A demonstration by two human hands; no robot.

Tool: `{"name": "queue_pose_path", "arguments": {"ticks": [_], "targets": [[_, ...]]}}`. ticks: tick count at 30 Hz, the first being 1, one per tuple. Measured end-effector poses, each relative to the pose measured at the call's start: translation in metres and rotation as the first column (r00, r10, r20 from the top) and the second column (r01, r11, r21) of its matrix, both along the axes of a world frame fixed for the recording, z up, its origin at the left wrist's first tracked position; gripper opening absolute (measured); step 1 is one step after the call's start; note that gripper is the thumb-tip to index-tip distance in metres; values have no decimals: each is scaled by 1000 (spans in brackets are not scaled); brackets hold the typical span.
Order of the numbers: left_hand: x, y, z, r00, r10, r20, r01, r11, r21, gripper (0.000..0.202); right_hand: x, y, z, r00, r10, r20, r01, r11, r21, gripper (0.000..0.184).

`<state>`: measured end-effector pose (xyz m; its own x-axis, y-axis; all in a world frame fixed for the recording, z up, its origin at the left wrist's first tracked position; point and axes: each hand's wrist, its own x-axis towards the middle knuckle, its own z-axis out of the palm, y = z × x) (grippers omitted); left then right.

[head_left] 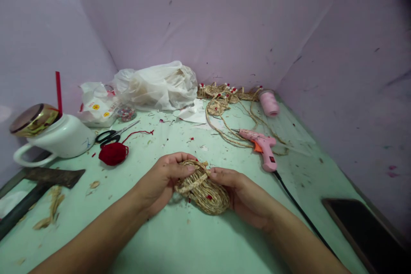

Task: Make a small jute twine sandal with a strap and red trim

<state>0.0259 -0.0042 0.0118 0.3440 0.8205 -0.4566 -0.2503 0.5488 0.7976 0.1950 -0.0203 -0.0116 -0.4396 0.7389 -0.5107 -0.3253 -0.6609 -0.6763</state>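
Note:
Between my hands is a small slipper woven from straw cord (210, 195), with a strap across it and a red spot on its sole. My left hand (168, 180) grips its left end, thumb on top and fingers curled behind. At the slipper's upper right edge my right hand (242, 195) pinches near the end of the strap, its other fingers partly hidden behind. A pink glue gun (261, 145) with an orange trigger lies on its side beyond my right hand. A ball of red yarn (114, 154) sits to the left, near black-handled scissors (111, 137).
A white mug (64, 139) and a hammer-like tool (48, 180) stand at the left. White plastic bags (160, 85), straw pieces with red and white beads (218, 105) and a pink thread spool (269, 103) line the back. A phone (362, 235) lies right, near the gun's black cord (298, 209).

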Motion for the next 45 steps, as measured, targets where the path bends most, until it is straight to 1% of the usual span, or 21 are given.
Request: {"name": "queue_pose_path", "arguments": {"ticks": [2, 3, 6, 8, 12, 16, 19, 23, 26, 29, 31, 32, 33, 34, 35, 36, 38, 40, 43, 44, 45], "targets": [[-1, 0, 3, 1000, 0, 10, 0, 1000, -5, 21, 1, 0, -1, 1000, -1, -18, 1, 1000, 9, 11], [-2, 0, 4, 1000, -2, 16, 2, 1000, -5, 21, 1, -1, -1, 999, 22, -29, -22, 1000, 4, 13], [-5, 2, 6, 1000, -8, 21, 8, 1000, 0, 20, 0, -1, -4, 981, 175, -85, -179, 983, -38, 31], [-6, 3, 6, 1000, -3, 24, 3, 1000, 7, 19, -2, -2, -6, 964, 235, -122, -242, 969, -45, 41], [-7, 5, 5, 996, 37, 79, -39, 999, 24, 21, -5, -1, -6, 974, 171, -149, -180, 983, -46, 42], [-7, 6, 4, 988, 62, 139, -71, 996, 60, 24, -6, 2, -3, 979, 90, -185, -116, 985, -131, 44], [-7, 6, 1, 987, 49, 151, -65, 993, 103, 27, -4, 4, -2, 975, 37, -218, -79, 979, -189, 47], [-4, 6, -3, 989, 10, 150, -31, 991, 134, 30, -2, 6, -2, 961, 16, -278, -89, 964, -251, 50], [-2, 5, -5, 991, -19, 133, -2, 988, 156, 31, -2, 6, -3, 943, 18, -332, -120, 950, -288, 50], [0, 5, -5, 995, -40, 96, 23, 985, 171, 33, -4, 6, -2, 940, -1, -340, -108, 948, -300, 49], [-1, 5, -5, 1000, 12, 16, -14, 980, 198, 36, -6, 4, -1, 952, -14, -304, -73, 958, -276, 47], [-2, 4, -4, 997, 59, -50, -45, 969, 242, 38, -8, 3, -1, 963, -21, -270, -50, 966, -253, 46], [-4, 3, -3, 984, 114, -133, -67, 947, 315, 39, -10, 1, 0, 973, -31, -228, -22, 974, -226, 44], [-6, 2, -2, 959, 173, -223, -66, 906, 417, 39, -12, -1, 0, 982, -46, -184, 10, 982, -190, 41], [-7, 0, -1, 923, 230, -308, -35, 848, 529, 36, -14, -3, 0, 988, -62, -142, 41, 988, -147, 39], [-9, -3, 1, 881, 282, -381, 25, 775, 632, 31, -15, -5, 0, 991, -80, -107, 70, 992, -101, 36], [-10, -8, 4, 795, 373, -479, 169, 622, 765, 18, -18, -9, -1, 991, -114, -67, 114, 993, -7, 33], [-8, -13, 5, 726, 455, -516, 294, 473, 831, 10, -19, -11, -2, 990, -128, -62, 132, 989, 62, 31], [-3, -17, 2, 629, 595, -501, 445, 253, 859, 11, -21, -12, -3, 989, -122, -86, 129, 987, 92, 30], [-2, -18, 0, 599, 635, -487, 484, 197, 852, 12, -22, -13, -3, 989, -114, -94, 123, 988, 94, 30], [-1, -18, -3, 574, 666, -476, 517, 157, 842, 12, -23, -13, -4, 989, -107, -102, 117, 988, 101, 30]]}}
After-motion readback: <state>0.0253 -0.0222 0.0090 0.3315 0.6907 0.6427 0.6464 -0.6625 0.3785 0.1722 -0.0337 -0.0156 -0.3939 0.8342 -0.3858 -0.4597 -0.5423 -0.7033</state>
